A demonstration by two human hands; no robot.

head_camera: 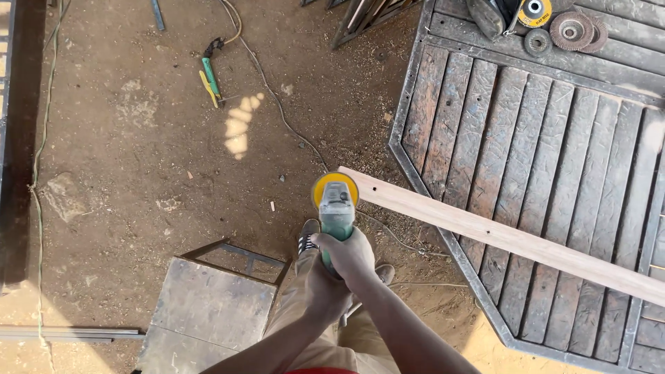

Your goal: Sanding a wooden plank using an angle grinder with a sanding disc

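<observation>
While the green angle grinder [337, 208] with its yellow disc is touching the pale wooden strip [499, 235] at 12 o'clock, we are wrapping our right hand [352, 255] and left hand [325, 291] tightly around its body.

Supporting surface: bare dirt floor [138, 138]. On it lie a slatted metal panel [526, 152], a grey metal stand [208, 312], a green-and-yellow hand tool [210, 79] and a thin cable [277, 104]. Abrasive discs [564, 29] rest on the panel's upper edge.
</observation>
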